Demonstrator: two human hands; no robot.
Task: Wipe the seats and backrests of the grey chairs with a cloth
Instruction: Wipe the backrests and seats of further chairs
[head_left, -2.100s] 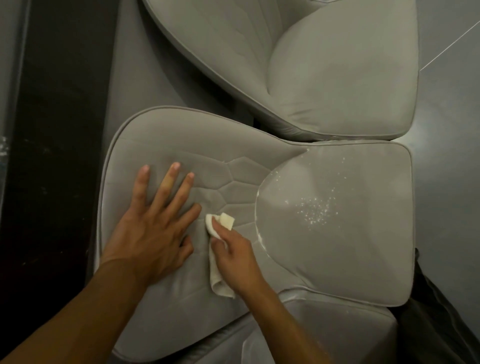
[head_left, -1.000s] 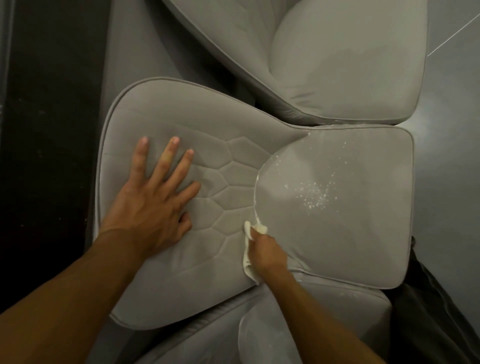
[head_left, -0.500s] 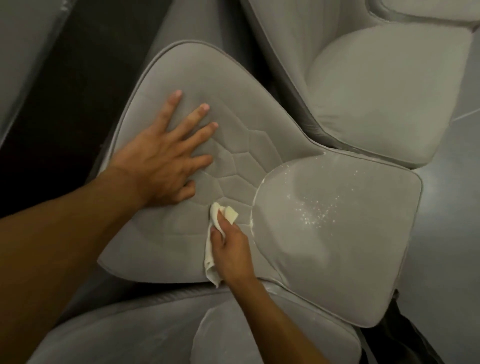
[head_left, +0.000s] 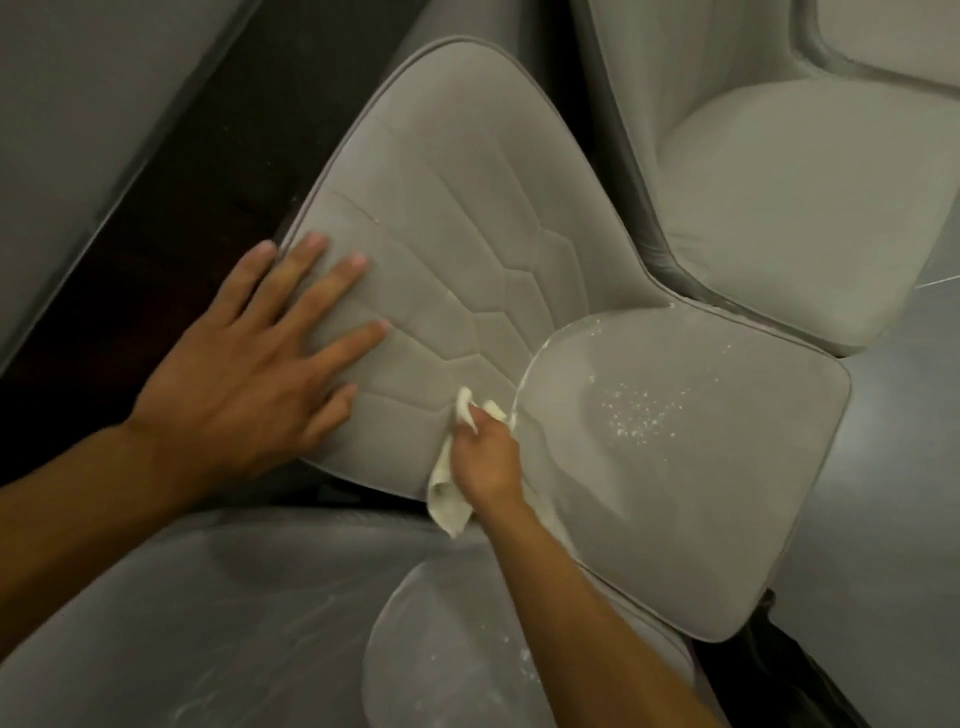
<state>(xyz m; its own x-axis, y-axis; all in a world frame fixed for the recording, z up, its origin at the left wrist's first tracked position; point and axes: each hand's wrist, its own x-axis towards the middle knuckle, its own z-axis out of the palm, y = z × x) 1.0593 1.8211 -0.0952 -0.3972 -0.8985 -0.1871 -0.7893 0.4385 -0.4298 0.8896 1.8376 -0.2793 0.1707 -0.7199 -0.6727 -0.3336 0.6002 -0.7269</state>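
the left hand (head_left: 244, 374) lies flat with fingers spread on the quilted backrest (head_left: 447, 218) of the grey chair, gripping nothing, only bracing it; to its right the right hand (head_left: 485, 457) clutches the pale cloth (head_left: 448, 499), bunched low on the backrest just beside the seam with the seat (head_left: 675, 467); white crumbs (head_left: 636, 413) speckle the seat further right; to do this well, i'd judge, keep the brace firm, run the cloth along the seam, then sweep the crumbs towards the seat's edge in overlapping strokes.
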